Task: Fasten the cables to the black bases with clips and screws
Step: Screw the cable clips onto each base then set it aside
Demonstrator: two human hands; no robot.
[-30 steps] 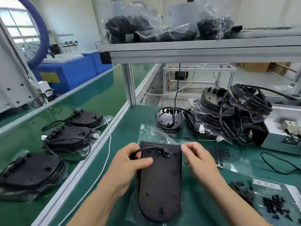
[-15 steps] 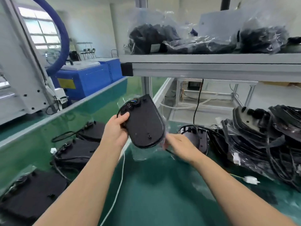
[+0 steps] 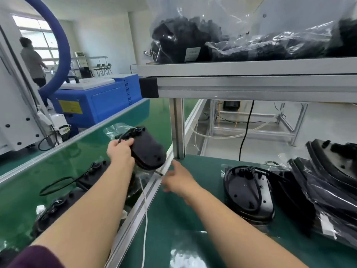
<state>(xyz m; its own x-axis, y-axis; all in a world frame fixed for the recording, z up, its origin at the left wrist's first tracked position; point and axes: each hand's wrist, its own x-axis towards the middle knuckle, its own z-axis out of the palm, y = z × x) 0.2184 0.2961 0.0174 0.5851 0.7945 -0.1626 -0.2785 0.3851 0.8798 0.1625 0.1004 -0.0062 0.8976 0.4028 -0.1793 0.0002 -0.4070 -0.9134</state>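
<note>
White walls [image 3: 100, 35], bright window [image 3: 35, 33] at far left, blue machine [image 3: 100, 101] beneath it, aluminium shelf [image 3: 251, 68] overhead, chairs [image 3: 102, 67] by the far wall.

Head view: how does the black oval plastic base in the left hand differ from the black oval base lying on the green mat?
The held black oval plastic base is lifted and tilted, gripped by the left hand; the black oval base on the green mat lies flat, untouched. The held one's cable bunches at its far end; the other's loops across its face. Both are black, oval, cabled.
</note>
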